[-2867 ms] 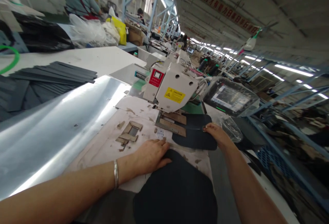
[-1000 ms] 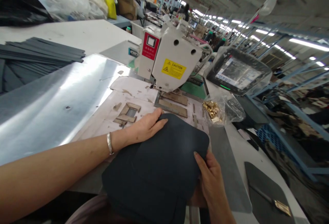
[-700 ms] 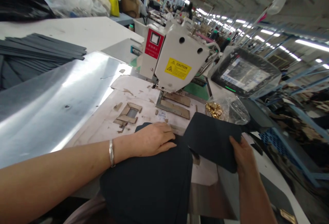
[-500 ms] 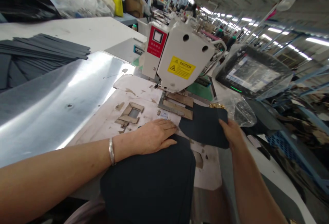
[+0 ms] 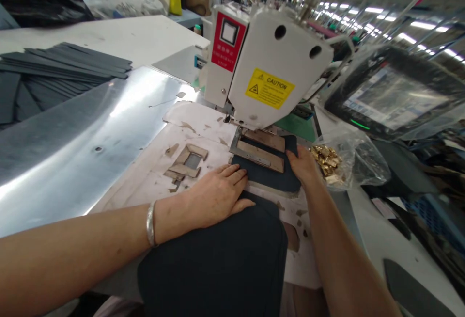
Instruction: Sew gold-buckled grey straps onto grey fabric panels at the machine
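A dark blue-grey panel [image 5: 267, 177] lies beneath the metal clamp frame [image 5: 259, 156] of a sewing machine [image 5: 279, 57]. My right hand [image 5: 303, 164] pinches the panel at its right edge. Flat at the panel's near left corner rests my left hand [image 5: 218, 193], fingers stretched out. Its heel and thumb lie over the top edge of a second, larger dark piece [image 5: 218, 268], which hangs toward my body; whether this is one layer or several I cannot tell. A worn pinkish-white template sheet [image 5: 145, 174] covers the work surface under both.
Left of the sheet is a shiny metal plate [image 5: 72, 147], with a fanned stack of dark strips [image 5: 69, 72] behind it. A clear bag of gold-coloured metal pieces [image 5: 329, 162] sits to the right, below a plastic-wrapped control screen [image 5: 395, 94].
My right hand has moved leftward and away from me, sliding the panel under the clamp frame. My left hand stays nearly in place. The camera view has shifted closer to the machine.
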`<state>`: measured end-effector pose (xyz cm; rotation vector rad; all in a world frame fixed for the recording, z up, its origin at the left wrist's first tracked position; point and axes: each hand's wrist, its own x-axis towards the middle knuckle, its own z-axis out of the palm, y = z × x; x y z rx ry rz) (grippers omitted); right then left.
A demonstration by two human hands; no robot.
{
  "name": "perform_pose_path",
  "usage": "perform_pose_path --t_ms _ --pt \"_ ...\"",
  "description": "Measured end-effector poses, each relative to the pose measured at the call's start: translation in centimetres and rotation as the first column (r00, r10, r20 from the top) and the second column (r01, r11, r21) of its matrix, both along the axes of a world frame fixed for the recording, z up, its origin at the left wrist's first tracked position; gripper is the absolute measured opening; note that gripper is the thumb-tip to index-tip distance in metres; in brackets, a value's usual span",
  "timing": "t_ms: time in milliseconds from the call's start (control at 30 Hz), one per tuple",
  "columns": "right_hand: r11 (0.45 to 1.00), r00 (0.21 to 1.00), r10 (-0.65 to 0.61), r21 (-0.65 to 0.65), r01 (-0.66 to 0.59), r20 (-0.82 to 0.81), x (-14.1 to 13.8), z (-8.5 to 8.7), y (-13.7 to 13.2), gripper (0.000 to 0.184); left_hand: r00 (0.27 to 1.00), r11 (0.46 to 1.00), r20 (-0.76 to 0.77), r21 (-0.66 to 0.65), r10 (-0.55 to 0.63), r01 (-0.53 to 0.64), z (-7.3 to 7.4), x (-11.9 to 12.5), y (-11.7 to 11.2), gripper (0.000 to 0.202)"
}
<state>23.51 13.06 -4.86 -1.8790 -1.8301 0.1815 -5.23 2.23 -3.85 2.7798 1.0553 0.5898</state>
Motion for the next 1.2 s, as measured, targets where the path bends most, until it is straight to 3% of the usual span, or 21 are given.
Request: perform_pose_path --t_ms 67,167,233,300,400,500,667,1200 --pt "0.998 0.996 -0.06 -0.014 0.061 0.064 0.0 0.2 -0.1 0.029 1.0 1.0 -0.015 0.003 0.008 -0.008 0.0 0.0 0.0 0.056" --pt "0.997 0.997 -0.073 0.038 0.074 -0.012 0.8 0.9 -1.5 0.052 0.999 1.0 -0.031 0.001 0.012 -0.012 0.0 0.0 0.0 0.055" --pt "0.993 0.997 0.024 0.114 -0.016 -0.076 1.8 1.3 -3.7 0.059 0.999 1.0 -0.035 0.004 0.012 -0.012 -0.1 0.0 0.0 0.055" --pt "0.977 0.985 0.166 0.144 -0.157 -0.053 2.5 1.5 -6.6 0.055 1.0 1.0 -0.027 0.007 0.008 -0.008 -0.1 0.0 0.0 0.053" --pt "0.928 0.927 0.364 0.047 -0.369 0.091 2.6 1.1 -11.0 0.049 1.0 1.0 -0.003 0.004 -0.007 0.007 -0.2 0.1 0.0 0.046" --pt "0.885 0.857 0.46 -0.036 -0.465 0.23 1.9 0.3 -13.6 0.052 1.0 1.0 -0.006 -0.009 -0.013 0.013 0.0 0.4 0.0 0.044" --pt "0.902 0.84 0.418 -0.048 -0.429 0.347 1.2 -0.2 -13.9 0.054 1.0 1.0 -0.026 -0.021 -0.006 0.005 0.4 0.9 -0.1 0.043" --pt "0.902 0.832 0.413 -0.043 -0.429 0.37 -0.1 0.3 -14.1 0.045 0.997 1.0 -0.075 -0.006 0.01 -0.011 0.7 1.5 0.1 0.05"
